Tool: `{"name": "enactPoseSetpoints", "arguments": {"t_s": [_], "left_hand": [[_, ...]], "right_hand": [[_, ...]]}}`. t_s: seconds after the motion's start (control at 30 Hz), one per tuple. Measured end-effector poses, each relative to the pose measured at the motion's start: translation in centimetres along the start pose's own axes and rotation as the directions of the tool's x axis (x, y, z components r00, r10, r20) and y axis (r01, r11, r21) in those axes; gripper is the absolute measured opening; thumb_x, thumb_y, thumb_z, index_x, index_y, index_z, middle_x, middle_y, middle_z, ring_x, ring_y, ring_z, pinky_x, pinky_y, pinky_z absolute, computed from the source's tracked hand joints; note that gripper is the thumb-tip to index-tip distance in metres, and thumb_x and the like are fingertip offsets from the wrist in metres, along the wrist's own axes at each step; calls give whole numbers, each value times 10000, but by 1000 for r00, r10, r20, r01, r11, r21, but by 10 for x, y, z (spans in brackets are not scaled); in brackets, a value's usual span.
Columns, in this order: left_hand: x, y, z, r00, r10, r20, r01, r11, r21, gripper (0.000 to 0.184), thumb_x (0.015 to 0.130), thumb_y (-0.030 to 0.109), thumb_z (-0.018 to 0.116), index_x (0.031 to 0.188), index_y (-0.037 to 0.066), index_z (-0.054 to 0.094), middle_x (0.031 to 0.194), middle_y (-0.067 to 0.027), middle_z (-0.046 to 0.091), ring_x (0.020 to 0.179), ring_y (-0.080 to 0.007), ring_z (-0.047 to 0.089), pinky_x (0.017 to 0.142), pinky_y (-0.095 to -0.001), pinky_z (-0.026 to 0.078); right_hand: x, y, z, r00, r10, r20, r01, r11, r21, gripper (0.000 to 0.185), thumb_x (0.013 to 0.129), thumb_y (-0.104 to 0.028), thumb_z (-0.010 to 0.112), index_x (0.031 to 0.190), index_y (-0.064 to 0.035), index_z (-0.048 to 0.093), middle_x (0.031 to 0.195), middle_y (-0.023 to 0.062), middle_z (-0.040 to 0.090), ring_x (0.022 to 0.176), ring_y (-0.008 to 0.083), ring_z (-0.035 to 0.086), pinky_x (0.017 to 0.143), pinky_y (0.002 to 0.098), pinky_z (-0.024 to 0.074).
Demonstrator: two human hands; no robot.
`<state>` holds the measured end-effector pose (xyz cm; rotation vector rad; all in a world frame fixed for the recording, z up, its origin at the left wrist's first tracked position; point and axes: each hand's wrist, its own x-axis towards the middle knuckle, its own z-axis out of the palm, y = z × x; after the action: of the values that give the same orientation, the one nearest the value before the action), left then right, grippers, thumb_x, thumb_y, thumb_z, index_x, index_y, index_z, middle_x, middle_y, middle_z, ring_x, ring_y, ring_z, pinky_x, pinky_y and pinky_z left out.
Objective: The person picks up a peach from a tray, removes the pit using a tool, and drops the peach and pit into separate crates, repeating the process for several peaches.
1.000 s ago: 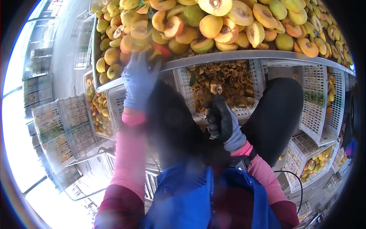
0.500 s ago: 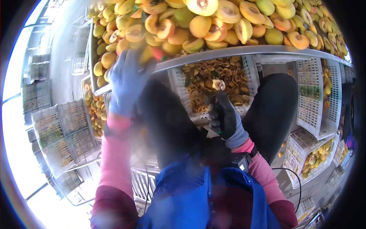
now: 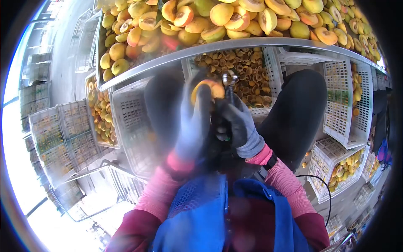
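And here are both hands, close together over the lap, grey gloves on! The left hand (image 3: pixel 195 119), blurred at the edges, has its fingers wrapped round a peach (image 3: pixel 215 88), orange flesh showing above the thumb. Right alongside, the right hand (image 3: pixel 241 126) is closed about the dark handle of a tool (image 3: pixel 229 78), its round metal head poking up just beside the fruit; whether metal and flesh are touching, one cannot tell. Look just beyond the fingers: a white basket (image 3: pixel 272 70), loaded with brown scraps (image 3: pixel 252 86), sits between the dark trouser legs (image 3: pixel 294 109). Farther ahead of the hands runs the metal rim of the desk (image 3: pixel 252 43), and behind it what a heap of peaches (image 3: pixel 210 33), some whole, some halved with cut faces up! Out to the left of the left hand, a white crate (image 3: pixel 131 113) stands near the knee. Over on the right hand's side, beyond the other knee, another white crate (image 3: pixel 337 98) is tipped up, and below the hands spreads a blue apron (image 3: pixel 197 218), with a black cable (image 3: pixel 329 193) curving past the right sleeve
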<state>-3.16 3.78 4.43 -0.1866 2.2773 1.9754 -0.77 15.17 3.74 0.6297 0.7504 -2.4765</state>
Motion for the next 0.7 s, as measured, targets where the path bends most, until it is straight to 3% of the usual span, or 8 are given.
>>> {"name": "enactPoseSetpoints", "arguments": {"t_s": [0.07, 0.13, 0.2, 0.23, 0.37, 0.53, 0.63, 0.7], "left_hand": [[5, -15, -15, 970, -223, 96, 233, 966, -110, 381, 979, 356, 435, 1132, 29, 555, 887, -58, 622, 804, -114, 584, 754, -251, 466], [7, -23, -13, 992, -113, 63, 121, 983, -136, 373, 985, 349, 421, 1058, 24, 588, 805, -37, 624, 709, -101, 577, 688, -232, 464], [6, -18, -12, 997, -37, 69, 40, 998, -46, 428, 987, 378, 399, 978, 12, 620, 803, -39, 626, 682, -96, 567, 667, -231, 459], [4, -10, -14, 993, -70, 100, 73, 997, -34, 440, 988, 383, 393, 964, 9, 623, 800, -37, 625, 683, -97, 567, 667, -232, 458], [2, -24, -13, 992, 74, 102, -90, 983, 158, 412, 989, 331, 398, 939, -16, 615, 772, -55, 608, 664, -115, 562, 622, -244, 455], [2, -10, -17, 963, -154, 220, 184, 975, -123, 432, 971, 354, 439, 931, -31, 630, 756, -40, 619, 656, -88, 568, 611, -222, 455], [7, -12, -24, 902, -290, 319, 310, 951, -13, 417, 954, 358, 472, 948, -29, 628, 763, -37, 619, 643, -80, 566, 577, -216, 450], [4, -19, -20, 958, -101, 270, 100, 995, 19, 431, 954, 377, 464, 973, -21, 627, 753, -34, 613, 609, -79, 558, 542, -217, 444]], "right_hand": [[6, 4, -14, 994, -1, 111, 11, 996, -89, 234, 863, -203, 641, 1029, -99, 513, 718, -43, 545, 541, 84, 504, 449, 235, 418], [10, 13, -16, 940, -318, 122, 341, 884, -319, 226, 864, -180, 631, 1013, -49, 524, 776, 68, 590, 635, 211, 582, 567, 350, 471], [0, 16, -20, 849, -512, 129, 440, 551, -710, 220, 865, -173, 621, 1011, -37, 528, 808, 136, 600, 679, 292, 605, 626, 396, 473], [-5, 11, -17, 739, -588, 329, 493, 139, -859, 214, 867, -188, 598, 992, -27, 534, 846, 207, 588, 733, 373, 597, 624, 420, 460], [-16, 14, -16, 837, -488, 248, 369, 168, -914, 264, 866, -244, 576, 1035, -45, 539, 881, 213, 603, 789, 399, 596, 655, 450, 460], [-21, 29, -21, 854, -458, 248, 353, 158, -922, 344, 870, -266, 572, 1137, -52, 530, 954, 202, 612, 856, 386, 602, 686, 441, 471], [-21, 39, -33, 891, -407, 200, 331, 280, -901, 341, 882, -240, 559, 1162, -49, 525, 1014, 209, 596, 886, 386, 592, 727, 422, 473], [-16, 51, -43, 883, -410, 228, 380, 338, -861, 325, 895, -205, 543, 1173, -38, 520, 1032, 208, 585, 895, 364, 586, 760, 391, 469]]}}
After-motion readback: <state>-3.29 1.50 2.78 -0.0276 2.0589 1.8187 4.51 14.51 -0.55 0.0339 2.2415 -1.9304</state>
